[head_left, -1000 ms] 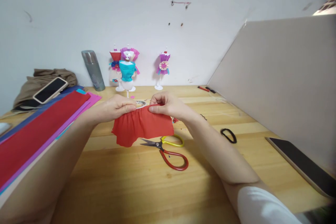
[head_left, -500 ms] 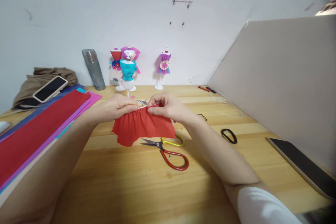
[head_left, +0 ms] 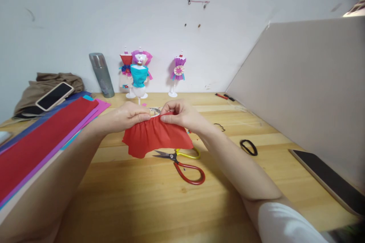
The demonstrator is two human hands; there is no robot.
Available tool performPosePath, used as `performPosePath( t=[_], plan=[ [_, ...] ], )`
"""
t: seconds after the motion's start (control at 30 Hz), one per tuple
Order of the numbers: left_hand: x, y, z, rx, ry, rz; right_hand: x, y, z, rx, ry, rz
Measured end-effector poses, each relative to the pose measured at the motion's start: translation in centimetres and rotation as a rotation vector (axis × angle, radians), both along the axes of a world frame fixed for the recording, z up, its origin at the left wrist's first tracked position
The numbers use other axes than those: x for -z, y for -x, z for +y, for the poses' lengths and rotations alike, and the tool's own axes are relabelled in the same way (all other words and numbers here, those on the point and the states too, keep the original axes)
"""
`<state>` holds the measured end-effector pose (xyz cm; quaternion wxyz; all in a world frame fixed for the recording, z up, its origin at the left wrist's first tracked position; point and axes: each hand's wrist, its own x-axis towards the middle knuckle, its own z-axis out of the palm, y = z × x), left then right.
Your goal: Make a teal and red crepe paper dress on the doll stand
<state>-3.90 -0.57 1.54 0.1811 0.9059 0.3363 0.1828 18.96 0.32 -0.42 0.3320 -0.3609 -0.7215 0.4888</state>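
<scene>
A red sheet [head_left: 156,134], gathered in folds along its top edge, hangs between my two hands above the table. My left hand [head_left: 134,115] pinches its upper left edge with the thumb on top. Thumb and fingers of my right hand [head_left: 178,113] are closed on the upper right edge. Between the hands a white ring [head_left: 154,112] shows behind the sheet's top; what it belongs to is unclear. Scissors [head_left: 172,156] with one yellow and one red handle lie just below the sheet, blades apart, pointing left.
Small dressed mannequins [head_left: 139,77] stand at the back, another [head_left: 179,69] to their right. A bottle [head_left: 102,75], a phone [head_left: 54,96] on brown cloth [head_left: 31,89] and coloured sheets [head_left: 42,142] are left. A black loop [head_left: 248,147] and dark tablet [head_left: 327,180] lie right.
The lower right corner of the red sheet has shifted slightly to the right. Both hands keep nearly the same place and grip.
</scene>
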Motion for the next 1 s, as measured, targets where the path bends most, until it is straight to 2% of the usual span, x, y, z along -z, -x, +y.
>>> performPosePath(
  t=[1.0],
  plan=[
    [-0.15,-0.22,-0.27,0.014,-0.011,-0.025,0.25,0.23,0.39,0.057,-0.054,-0.011]
  ],
)
